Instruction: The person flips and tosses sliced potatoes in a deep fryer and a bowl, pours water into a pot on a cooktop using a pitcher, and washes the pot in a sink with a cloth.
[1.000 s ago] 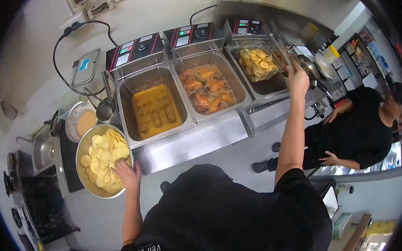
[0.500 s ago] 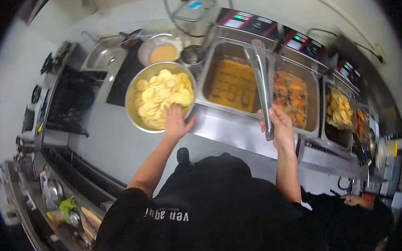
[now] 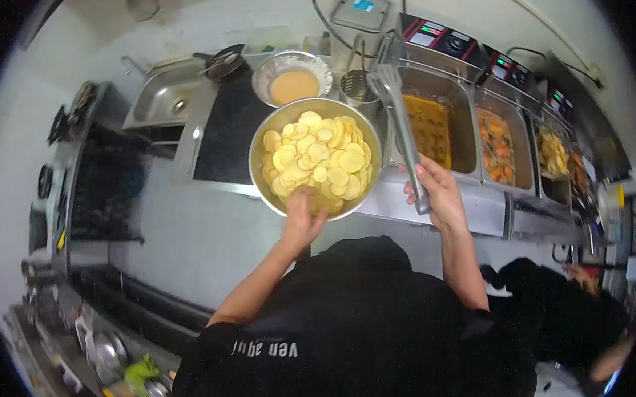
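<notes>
While the left hand point(image 3: 304, 217) is at the near side of the steel mixing bowl point(image 3: 255, 166), head view, its fingers are bent among the potato slices point(image 3: 319, 151); whether they grip any cannot be told. Those slices fill the bowl at the near edge of the dark surface point(image 3: 227, 142). The right hand point(image 3: 438, 191) has its fingers wrapped loosely around metal tongs point(image 3: 405, 128), just right of the bowl.

Judged by appearance, the slices are thin, light, probably slick and easily torn, best taken as a loose handful from beneath. The loaded bowl is likely heavy, best gripped by opposite rims; the tongs are stiff, best held mid-length.

Count: slices, many, overlapping, uncountable; tongs, one pair; mixing bowl, one; batter bowl point(image 3: 258, 75), one, far side; fryer vats point(image 3: 462, 117), three, right.
</notes>
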`<move>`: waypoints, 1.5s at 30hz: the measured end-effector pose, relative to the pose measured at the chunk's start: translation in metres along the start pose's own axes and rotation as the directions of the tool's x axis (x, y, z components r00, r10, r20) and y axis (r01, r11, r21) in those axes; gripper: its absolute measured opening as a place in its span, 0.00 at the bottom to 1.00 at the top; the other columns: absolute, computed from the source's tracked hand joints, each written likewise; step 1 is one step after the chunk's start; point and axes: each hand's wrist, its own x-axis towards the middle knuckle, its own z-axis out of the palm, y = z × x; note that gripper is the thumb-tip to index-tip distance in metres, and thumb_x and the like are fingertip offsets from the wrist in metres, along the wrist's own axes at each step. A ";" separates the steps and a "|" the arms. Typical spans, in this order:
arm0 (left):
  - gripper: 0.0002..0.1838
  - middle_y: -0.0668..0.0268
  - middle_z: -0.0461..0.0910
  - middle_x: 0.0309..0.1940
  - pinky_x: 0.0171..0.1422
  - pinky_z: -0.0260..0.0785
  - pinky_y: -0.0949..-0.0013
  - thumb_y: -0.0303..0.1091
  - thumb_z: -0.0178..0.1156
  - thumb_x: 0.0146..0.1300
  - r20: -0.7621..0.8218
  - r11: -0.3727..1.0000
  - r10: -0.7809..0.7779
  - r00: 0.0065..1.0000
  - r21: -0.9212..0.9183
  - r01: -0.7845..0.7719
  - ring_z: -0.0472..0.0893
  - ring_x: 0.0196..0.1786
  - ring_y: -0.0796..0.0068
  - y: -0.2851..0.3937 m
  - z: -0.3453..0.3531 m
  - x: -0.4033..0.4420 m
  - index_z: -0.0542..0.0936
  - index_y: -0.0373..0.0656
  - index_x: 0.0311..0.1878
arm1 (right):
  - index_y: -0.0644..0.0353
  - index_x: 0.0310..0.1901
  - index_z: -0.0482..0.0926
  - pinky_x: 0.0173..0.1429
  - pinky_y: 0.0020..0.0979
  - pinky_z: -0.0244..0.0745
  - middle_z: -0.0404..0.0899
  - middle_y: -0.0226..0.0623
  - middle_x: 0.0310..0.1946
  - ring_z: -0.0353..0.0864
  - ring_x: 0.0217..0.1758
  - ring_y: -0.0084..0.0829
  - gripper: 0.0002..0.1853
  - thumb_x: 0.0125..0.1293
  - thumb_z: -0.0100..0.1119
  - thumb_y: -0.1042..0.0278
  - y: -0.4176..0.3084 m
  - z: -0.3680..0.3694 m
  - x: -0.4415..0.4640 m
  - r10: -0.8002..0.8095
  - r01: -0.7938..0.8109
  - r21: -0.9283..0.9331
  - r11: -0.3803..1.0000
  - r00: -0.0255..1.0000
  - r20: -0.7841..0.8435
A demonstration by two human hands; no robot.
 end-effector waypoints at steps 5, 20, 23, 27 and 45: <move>0.23 0.47 0.71 0.47 0.57 0.64 0.52 0.27 0.64 0.53 -0.006 1.000 -0.019 1.000 -0.009 0.019 0.71 0.52 0.45 -0.066 -0.048 0.004 0.68 0.33 0.51 | 0.64 0.64 0.68 0.27 0.22 0.72 0.81 0.40 0.45 0.76 0.29 0.21 0.23 0.67 0.55 0.73 0.007 0.053 0.024 -0.092 0.067 -0.133 0.989 0.977 -0.191; 0.24 0.46 0.68 0.47 0.56 0.62 0.51 0.26 0.63 0.53 0.107 0.998 -0.039 0.993 0.046 0.034 0.68 0.52 0.44 -0.072 -0.048 0.029 0.67 0.32 0.51 | 0.72 0.35 0.81 0.36 0.41 0.78 0.81 0.55 0.30 0.84 0.34 0.46 0.14 0.57 0.58 0.66 -0.061 0.077 0.154 -0.137 -0.058 -0.961 0.269 0.986 -0.097; 0.31 0.47 0.70 0.48 0.61 0.61 0.51 0.31 0.68 0.49 0.140 0.985 -0.047 0.989 0.170 0.023 0.69 0.52 0.44 -0.071 -0.042 0.036 0.67 0.33 0.56 | 0.73 0.36 0.80 0.27 0.34 0.78 0.81 0.49 0.28 0.84 0.29 0.38 0.15 0.57 0.60 0.65 -0.072 0.085 0.175 -0.015 -0.117 -0.870 0.479 0.990 -0.142; 0.37 0.42 0.66 0.55 0.67 0.57 0.52 0.43 0.70 0.49 0.277 0.945 -0.323 0.905 0.152 0.291 0.65 0.61 0.43 -0.087 -0.022 0.052 0.67 0.32 0.58 | 0.72 0.38 0.80 0.24 0.31 0.79 0.81 0.49 0.35 0.83 0.26 0.37 0.15 0.57 0.62 0.65 -0.109 0.101 0.164 0.089 -0.021 -0.985 0.172 0.996 -0.006; 0.57 0.43 0.51 0.71 0.73 0.51 0.48 0.63 0.70 0.42 0.341 0.750 -0.661 0.668 0.344 0.565 0.54 0.72 0.44 -0.112 0.001 0.070 0.57 0.41 0.70 | 0.66 0.51 0.77 0.65 0.42 0.66 0.71 0.58 0.58 0.69 0.63 0.52 0.24 0.58 0.58 0.58 0.078 0.110 0.179 -0.119 0.026 -0.928 0.371 0.993 -0.019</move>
